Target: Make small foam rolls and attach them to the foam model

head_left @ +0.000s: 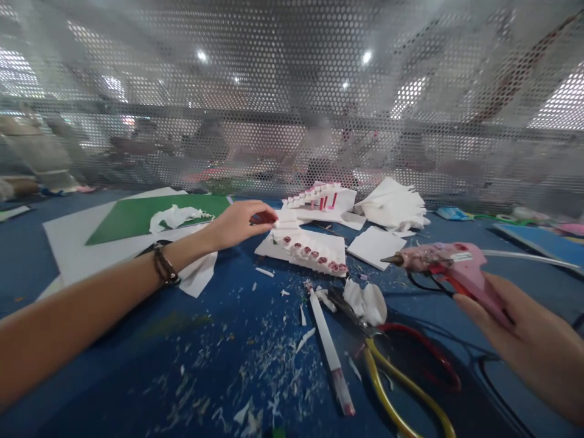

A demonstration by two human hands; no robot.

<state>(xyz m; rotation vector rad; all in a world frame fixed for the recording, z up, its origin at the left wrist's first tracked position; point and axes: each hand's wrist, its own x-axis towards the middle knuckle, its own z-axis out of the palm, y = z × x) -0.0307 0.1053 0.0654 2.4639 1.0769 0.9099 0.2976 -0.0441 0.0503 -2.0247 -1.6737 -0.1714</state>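
My right hand (529, 340) grips a pink hot glue gun (465, 261) by its handle, a clear glue stick running out of its back and the nozzle facing left over the table. With thumb and fingertips closed together, my left hand (239, 226) pinches the upper left edge of a white model staircase (308, 243). Dark red rosettes (314, 254) line the front edge of its steps. Behind it stands a second white model staircase (314, 193) with pink supports. Exactly what the left fingertips press on is partly hidden.
Scissors with red and yellow handles (378, 365), a white pen (328, 350) and paper scraps (301, 340) lie in front. White sheets and a green sheet (137, 216) are at left. Crumpled white paper (392, 204) sits behind, before a perforated metal screen (292, 91).
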